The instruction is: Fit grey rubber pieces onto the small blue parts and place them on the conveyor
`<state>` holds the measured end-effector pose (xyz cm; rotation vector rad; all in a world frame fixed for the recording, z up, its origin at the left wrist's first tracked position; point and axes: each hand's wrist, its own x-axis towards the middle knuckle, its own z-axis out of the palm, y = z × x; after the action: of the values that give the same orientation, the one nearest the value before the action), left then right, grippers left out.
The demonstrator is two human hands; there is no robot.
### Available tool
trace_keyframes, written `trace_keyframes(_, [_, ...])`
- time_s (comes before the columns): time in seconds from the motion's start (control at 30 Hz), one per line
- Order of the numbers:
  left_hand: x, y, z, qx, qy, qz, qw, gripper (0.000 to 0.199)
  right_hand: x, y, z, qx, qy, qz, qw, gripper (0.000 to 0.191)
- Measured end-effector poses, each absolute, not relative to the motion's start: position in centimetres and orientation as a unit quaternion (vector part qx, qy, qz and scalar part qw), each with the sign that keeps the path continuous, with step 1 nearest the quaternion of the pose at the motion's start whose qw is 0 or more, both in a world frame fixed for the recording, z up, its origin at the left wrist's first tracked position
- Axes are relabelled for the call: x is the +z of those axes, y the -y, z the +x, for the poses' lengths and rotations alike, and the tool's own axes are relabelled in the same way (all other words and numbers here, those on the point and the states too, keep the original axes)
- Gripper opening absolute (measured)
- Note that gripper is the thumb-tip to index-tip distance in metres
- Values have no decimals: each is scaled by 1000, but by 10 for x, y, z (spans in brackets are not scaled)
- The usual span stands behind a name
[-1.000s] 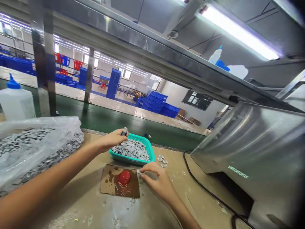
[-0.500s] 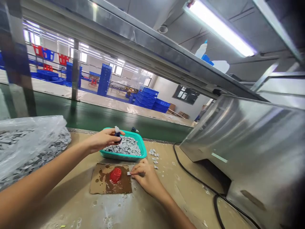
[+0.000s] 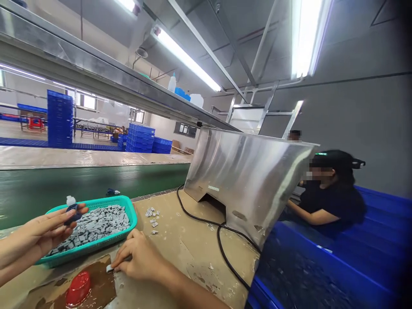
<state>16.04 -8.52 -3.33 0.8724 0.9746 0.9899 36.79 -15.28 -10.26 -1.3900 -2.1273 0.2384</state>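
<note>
My left hand [image 3: 41, 234] is over the left side of a green plastic basket [image 3: 133, 216]. Its fingers close on a small dark blue part with a white tip [image 3: 72, 211]. Inside the basket lie many small grey plastic pieces [image 3: 99, 223]. My right hand [image 3: 137, 255] pinches a small light grey piece [image 3: 109, 268] at the right edge of a wet cardboard piece [image 3: 104, 285]. On that cardboard, left of my right hand, stands a red, wet-looking cup-shaped object [image 3: 78, 286].
Several loose grey pieces [image 3: 152, 214] lie right of the basket. Another dark blue part [image 3: 112, 191] rests on the green belt [image 3: 154, 176] behind. A black cable [image 3: 222, 244] runs before a metal housing [image 3: 238, 180]. A person in a cap [image 3: 334, 193] is beside blue bins [image 3: 322, 266].
The view has swung right, so the workbench things appear farther left, and the person and blue bins now show. Both hands still hold their pieces.
</note>
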Motion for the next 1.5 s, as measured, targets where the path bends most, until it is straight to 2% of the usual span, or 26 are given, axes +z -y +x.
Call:
trace_keyframes(0.13, [-19, 101, 161, 415, -350, 344, 766, 29, -76, 160, 365, 102, 791, -497, 341, 16])
trace_keyframes(0.23, [-16, 105, 165, 436, -287, 376, 765, 23, -59, 162, 363, 120, 784, -475, 381, 12])
trace_keyframes(0.37, [-19, 98, 168, 426, -246, 382, 782, 17, -54, 155, 363, 183, 790, -448, 375, 11])
trace_keyframes(0.47, [-21, 95, 165, 423, -239, 393, 780, 14, -54, 153, 360, 185, 816, -434, 335, 12])
trace_keyframes(0.57, [-23, 94, 162, 424, -241, 414, 768, 21, -43, 153, 358, 200, 823, -422, 322, 11])
trace_keyframes(0.73, [-26, 94, 164, 430, -233, 440, 753, 43, -4, 146, 355, 262, 744, -433, 436, 8])
trace_keyframes(0.9, [-24, 98, 169, 467, -269, 501, 677, 30, 20, 131, 340, 260, 700, -406, 528, 10])
trace_keyframes(1.23, [-31, 95, 173, 528, -289, 528, 599, 30, 3, 119, 329, 281, 694, -405, 525, 7])
trace_keyframes(1.4, [-32, 99, 175, 511, -269, 559, 595, 28, -5, 119, 326, 275, 714, -400, 504, 6])
trace_keyframes(1.5, [-35, 100, 179, 539, -265, 507, 618, 24, -10, 122, 323, 233, 740, -398, 490, 9])
